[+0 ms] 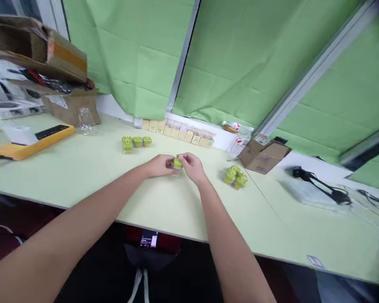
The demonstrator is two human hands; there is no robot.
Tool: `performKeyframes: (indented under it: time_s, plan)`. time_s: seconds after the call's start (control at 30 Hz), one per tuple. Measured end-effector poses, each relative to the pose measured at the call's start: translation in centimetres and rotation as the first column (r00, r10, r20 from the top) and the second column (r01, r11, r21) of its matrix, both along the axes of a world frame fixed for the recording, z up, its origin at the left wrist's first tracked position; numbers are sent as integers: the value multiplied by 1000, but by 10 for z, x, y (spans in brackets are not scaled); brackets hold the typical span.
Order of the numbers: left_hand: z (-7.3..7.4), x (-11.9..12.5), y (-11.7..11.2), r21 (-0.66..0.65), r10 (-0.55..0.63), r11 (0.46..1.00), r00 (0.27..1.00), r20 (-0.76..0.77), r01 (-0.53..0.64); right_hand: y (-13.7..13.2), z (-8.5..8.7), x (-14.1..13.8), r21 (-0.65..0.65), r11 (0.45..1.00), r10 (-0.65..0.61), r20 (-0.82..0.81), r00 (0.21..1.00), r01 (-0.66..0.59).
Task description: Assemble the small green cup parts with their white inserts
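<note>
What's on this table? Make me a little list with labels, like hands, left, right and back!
left hand: pinches the green piece
right hand: pinches the same piece from the other side
left of hands: tidy group of green pieces
right of hands: loose pile of green pieces
back edge: row of small beige boxes
surface: pale green table

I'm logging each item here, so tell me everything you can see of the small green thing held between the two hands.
The small green thing is a lime-coloured, block-like piece, plastic by its look and mostly hidden. The left hand and right hand pinch it from either side, low over the pale green table. Whether it rests on the table cannot be told.
</note>
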State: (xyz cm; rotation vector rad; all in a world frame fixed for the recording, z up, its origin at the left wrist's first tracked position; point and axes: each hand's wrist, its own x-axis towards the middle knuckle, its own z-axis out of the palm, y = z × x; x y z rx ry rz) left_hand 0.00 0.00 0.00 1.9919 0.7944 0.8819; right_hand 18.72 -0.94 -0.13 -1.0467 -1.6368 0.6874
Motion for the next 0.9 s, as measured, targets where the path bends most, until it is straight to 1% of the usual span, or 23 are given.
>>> performKeyframes:
  time_s: [0.27,0.43,0.67,0.77,0.9]
  plan:
    - [-5,-1,6,-38,-42,998,999,9,42,1,-7,1,-21,1000,8,86,996,-6]
    - [-7,-1,7,-62,-66,996,998,24,68,0,-8,-1,-72,997,28,38,999,-25]
    - [-7,-1,8,-57,-48,997,999,25,49,-5,-4,-5,-79,997,12,-52,999,-17]
    - [-6,0,8,-70,-57,996,998,35,59,-7,0,-5,-66,998,12,-86,996,-18]
    - [-4,1,6,-65,-34,997,999,31,36,-6,-2,-4,-75,997,10,-51,999,-13]
